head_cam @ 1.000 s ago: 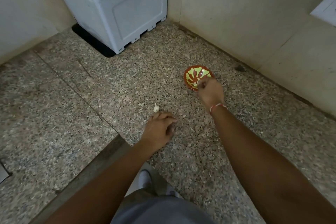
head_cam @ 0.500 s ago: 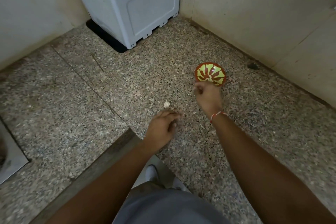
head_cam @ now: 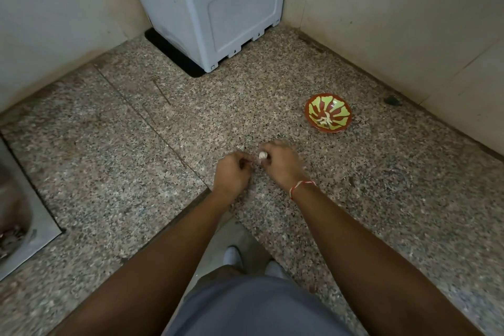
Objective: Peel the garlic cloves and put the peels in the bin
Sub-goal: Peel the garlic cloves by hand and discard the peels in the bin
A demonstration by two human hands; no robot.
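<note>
The person stands at a speckled granite counter. The right hand pinches a white garlic clove at its fingertips, just above the counter surface. The left hand sits just beside it, fingers curled; whether it holds anything cannot be determined. A small pale scrap lies on the counter near both hands. A red-and-green bowl containing pale pieces stands well apart, to the right. A grey plastic bin occupies the far corner.
</note>
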